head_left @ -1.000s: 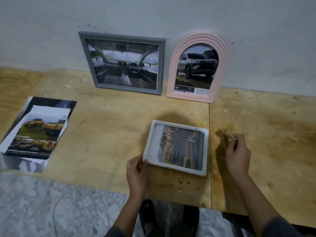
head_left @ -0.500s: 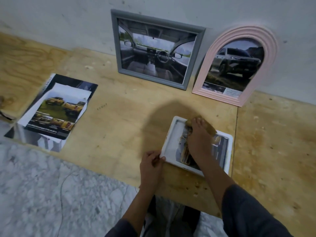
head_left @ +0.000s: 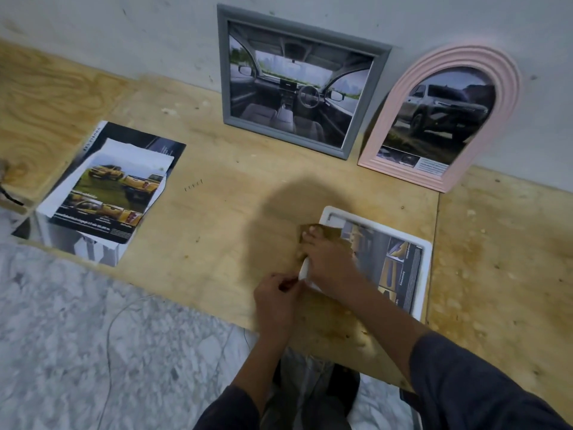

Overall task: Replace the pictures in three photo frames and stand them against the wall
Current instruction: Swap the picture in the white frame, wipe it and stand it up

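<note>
A white photo frame lies flat on the plywood board, with a picture of yellow car parts in it. My right hand presses a brown cloth onto the frame's left part. My left hand pinches the frame's near left corner. A grey frame with a car-interior picture leans against the wall. To its right a pink arched frame with a picture of an SUV also leans against the wall.
A stack of loose car pictures lies at the left, overhanging the edge of the plywood board. The marble floor spreads at the near left with a thin cable on it. The white wall runs behind.
My right hand has carried the brown cloth from the board at the right onto the white frame and slid it leftward. The camera has shifted left and closer.
</note>
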The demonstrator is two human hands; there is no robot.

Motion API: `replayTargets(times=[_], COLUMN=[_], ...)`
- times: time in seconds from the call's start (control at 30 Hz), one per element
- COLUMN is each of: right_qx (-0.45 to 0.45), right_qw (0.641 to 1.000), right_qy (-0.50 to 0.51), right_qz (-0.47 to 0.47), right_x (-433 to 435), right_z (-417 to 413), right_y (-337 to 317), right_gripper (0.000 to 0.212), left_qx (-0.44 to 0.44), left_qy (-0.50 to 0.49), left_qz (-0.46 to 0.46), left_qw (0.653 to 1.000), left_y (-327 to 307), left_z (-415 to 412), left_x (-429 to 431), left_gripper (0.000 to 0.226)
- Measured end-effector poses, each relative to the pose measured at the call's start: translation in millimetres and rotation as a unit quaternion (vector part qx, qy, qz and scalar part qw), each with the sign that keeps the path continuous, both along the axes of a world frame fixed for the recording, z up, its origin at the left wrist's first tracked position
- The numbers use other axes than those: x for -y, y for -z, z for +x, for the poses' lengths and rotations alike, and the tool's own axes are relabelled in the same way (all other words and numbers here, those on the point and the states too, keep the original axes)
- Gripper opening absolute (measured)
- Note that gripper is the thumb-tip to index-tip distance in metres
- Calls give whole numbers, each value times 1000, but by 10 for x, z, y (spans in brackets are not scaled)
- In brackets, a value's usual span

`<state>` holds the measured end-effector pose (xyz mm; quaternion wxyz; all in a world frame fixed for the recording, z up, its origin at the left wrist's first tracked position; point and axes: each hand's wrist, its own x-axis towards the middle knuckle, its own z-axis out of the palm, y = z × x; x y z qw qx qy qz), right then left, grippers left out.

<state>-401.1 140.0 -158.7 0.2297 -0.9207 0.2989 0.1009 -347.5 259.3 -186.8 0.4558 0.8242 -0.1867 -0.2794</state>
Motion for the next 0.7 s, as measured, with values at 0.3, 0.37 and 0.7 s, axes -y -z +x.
replayTargets(times=[0.3,0.37,0.7], right_qx=[132,129,245], right_qw=[985,986,945], right_qy=[82,74,198], right_qz=[80,75,-87], right_x=[-319,-306,-543], right_z=[-213,-210,-62], right_y=[34,91,427], right_gripper=[49,49,32], left_qx=[16,19,112], left_qy=[182,164,336], left_qz=[47,35,92], left_qw=[982,986,931], left_y=[-84,-201,-41], left_z=[308,579,539], left_x=[-195,-91,1292], left_gripper=[15,16,16])
